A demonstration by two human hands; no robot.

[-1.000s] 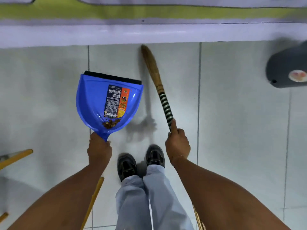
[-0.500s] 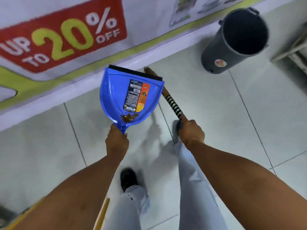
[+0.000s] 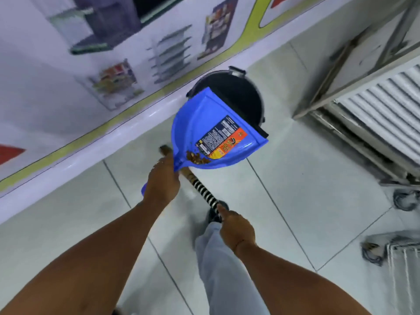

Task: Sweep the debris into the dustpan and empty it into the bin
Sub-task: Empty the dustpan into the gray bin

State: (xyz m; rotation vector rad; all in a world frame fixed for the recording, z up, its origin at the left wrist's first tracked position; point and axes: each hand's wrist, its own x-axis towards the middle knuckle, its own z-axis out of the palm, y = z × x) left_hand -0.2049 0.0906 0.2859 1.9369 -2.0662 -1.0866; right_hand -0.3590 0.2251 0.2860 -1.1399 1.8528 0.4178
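My left hand [image 3: 162, 183] grips the handle of the blue dustpan [image 3: 200, 123], held in the air with its black-lipped front edge over the rim of the dark round bin [image 3: 245, 92]. Brown debris [image 3: 197, 157] lies in a small heap at the pan's back, near the handle. A printed label covers part of the pan's floor. My right hand [image 3: 236, 230] is closed on the broom [image 3: 202, 189] by its black-and-white striped grip. The broom runs under the dustpan, and its far end shows just left of my left hand.
A wall with printed posters and a white base ledge [image 3: 95, 146] runs along the left. Wheeled metal racks [image 3: 372, 114] stand at the right, close to the bin. Another caster and frame [image 3: 386, 251] sit at the lower right. My legs and a shoe are below the broom.
I have turned and stepped toward the bin. The dustpan has swung right and now overlaps the bin's opening. The debris stays at the pan's back. Both grips are unchanged.
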